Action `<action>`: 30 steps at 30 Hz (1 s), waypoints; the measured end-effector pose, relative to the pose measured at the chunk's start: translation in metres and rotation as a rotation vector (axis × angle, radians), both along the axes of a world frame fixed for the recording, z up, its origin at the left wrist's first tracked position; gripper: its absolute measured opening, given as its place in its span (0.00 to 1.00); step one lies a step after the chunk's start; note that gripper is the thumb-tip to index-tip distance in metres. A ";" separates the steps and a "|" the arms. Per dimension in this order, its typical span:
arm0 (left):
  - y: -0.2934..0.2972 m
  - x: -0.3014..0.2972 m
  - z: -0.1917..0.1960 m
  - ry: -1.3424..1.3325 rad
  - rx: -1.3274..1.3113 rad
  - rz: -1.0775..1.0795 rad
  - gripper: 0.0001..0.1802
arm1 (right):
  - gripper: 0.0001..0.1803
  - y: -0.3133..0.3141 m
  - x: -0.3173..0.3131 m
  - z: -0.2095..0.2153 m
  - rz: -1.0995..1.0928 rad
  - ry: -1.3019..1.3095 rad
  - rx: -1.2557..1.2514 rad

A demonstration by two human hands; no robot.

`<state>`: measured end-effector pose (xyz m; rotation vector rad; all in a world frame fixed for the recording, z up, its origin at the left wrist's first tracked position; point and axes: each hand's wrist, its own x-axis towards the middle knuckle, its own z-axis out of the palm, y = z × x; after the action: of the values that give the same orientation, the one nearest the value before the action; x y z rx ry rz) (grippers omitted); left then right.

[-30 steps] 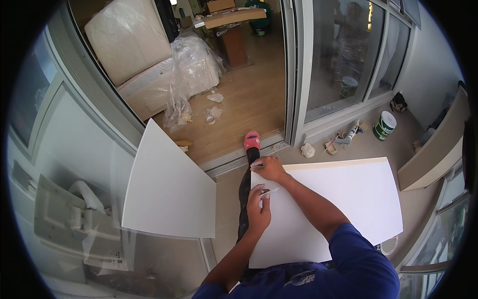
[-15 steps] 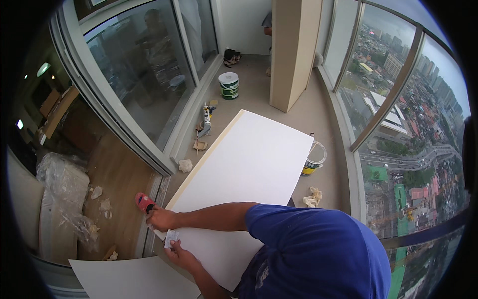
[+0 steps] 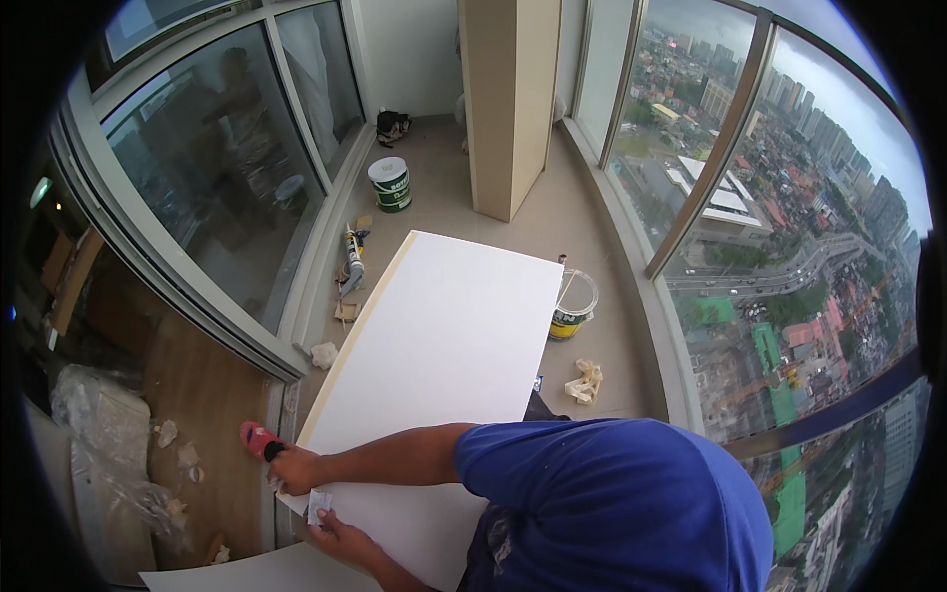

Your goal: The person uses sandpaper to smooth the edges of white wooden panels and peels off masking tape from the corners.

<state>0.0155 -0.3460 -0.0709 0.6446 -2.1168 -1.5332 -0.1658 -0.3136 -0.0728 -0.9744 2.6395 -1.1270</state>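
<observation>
My right hand (image 3: pixel 296 470) reaches across to the near left corner of a long white board (image 3: pixel 464 326) with a tan strip along its left edge. Its fingers are closed; a red and black object (image 3: pixel 258 440) shows just beyond them, its kind unclear. Below it, my left hand (image 3: pixel 343 539) pinches a small folded white piece with grey marks, like paper (image 3: pixel 319 506), over the board. Both forearms are bare below a blue sleeve (image 3: pixel 552 454). What lies under the right fingers is hidden.
A lidded bucket (image 3: pixel 391 187), a caulking gun (image 3: pixel 352 259) and crumpled wads (image 3: pixel 324 355) lie along the sliding door. An open paint bucket (image 3: pixel 573 314) stands right of the board, near another wad (image 3: pixel 584 383). A tall beige panel (image 3: pixel 503 118) stands behind. Windows line the right.
The whole view has turned, so the scene sits farther left and lower. Both hands keep nearly the same places at the board's corner, and the left still holds the white piece.
</observation>
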 end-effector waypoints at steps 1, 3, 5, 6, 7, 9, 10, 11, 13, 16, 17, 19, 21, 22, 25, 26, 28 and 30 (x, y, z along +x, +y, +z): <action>0.000 0.000 -0.001 0.000 0.001 0.002 0.25 | 0.20 -0.001 -0.001 0.001 0.009 -0.004 0.015; 0.000 0.001 -0.001 -0.002 0.003 0.007 0.25 | 0.19 -0.003 0.000 0.004 0.032 -0.014 0.042; -0.002 0.003 0.000 -0.004 0.003 0.013 0.25 | 0.17 -0.006 0.005 0.006 0.047 -0.001 0.014; 0.000 0.003 0.001 -0.010 -0.008 0.021 0.26 | 0.16 -0.004 0.005 0.003 0.044 0.007 0.002; 0.001 0.004 0.003 -0.016 -0.019 0.028 0.27 | 0.16 -0.003 0.004 0.001 0.046 0.020 -0.011; 0.002 0.004 0.003 -0.021 -0.044 0.042 0.28 | 0.15 -0.005 0.005 0.000 0.051 0.046 -0.036; 0.001 0.004 0.002 -0.020 -0.058 0.047 0.29 | 0.15 -0.007 0.006 0.000 0.059 0.048 -0.035; -0.002 0.003 0.000 -0.019 -0.073 0.053 0.29 | 0.15 -0.011 0.007 0.001 0.068 0.050 -0.035; -0.009 0.003 -0.003 -0.083 -0.071 0.060 0.28 | 0.16 -0.015 0.010 0.002 0.080 0.057 -0.037; -0.007 0.003 -0.004 -0.069 -0.084 0.059 0.29 | 0.16 -0.016 0.008 -0.005 0.061 0.090 -0.058; -0.002 0.002 -0.004 -0.046 -0.091 0.050 0.29 | 0.15 -0.016 0.005 -0.011 0.036 0.113 -0.067; -0.009 0.003 -0.006 -0.065 -0.109 0.054 0.29 | 0.15 -0.018 0.006 -0.008 0.039 0.128 -0.066; -0.017 0.004 -0.010 -0.067 -0.142 0.037 0.28 | 0.14 -0.024 0.009 -0.006 0.058 0.117 -0.042; -0.021 0.004 -0.012 -0.058 -0.165 0.017 0.27 | 0.14 -0.025 0.008 -0.006 0.066 0.114 -0.029; -0.015 0.003 -0.009 -0.047 -0.200 -0.003 0.26 | 0.13 -0.024 0.005 -0.008 0.060 0.154 -0.017; -0.010 0.003 -0.006 -0.045 -0.206 -0.005 0.26 | 0.13 -0.019 0.006 -0.012 0.044 0.200 -0.034; -0.011 0.006 -0.005 -0.042 -0.293 0.011 0.26 | 0.12 -0.016 0.011 -0.006 0.034 0.261 -0.077; -0.008 0.007 -0.001 -0.051 -0.309 0.005 0.26 | 0.08 -0.007 0.016 -0.005 0.004 0.281 -0.129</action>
<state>0.0228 -0.3543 -0.0718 0.5817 -2.3221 -1.1618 -0.1495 -0.3208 -0.0780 -1.2460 2.8038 -1.2564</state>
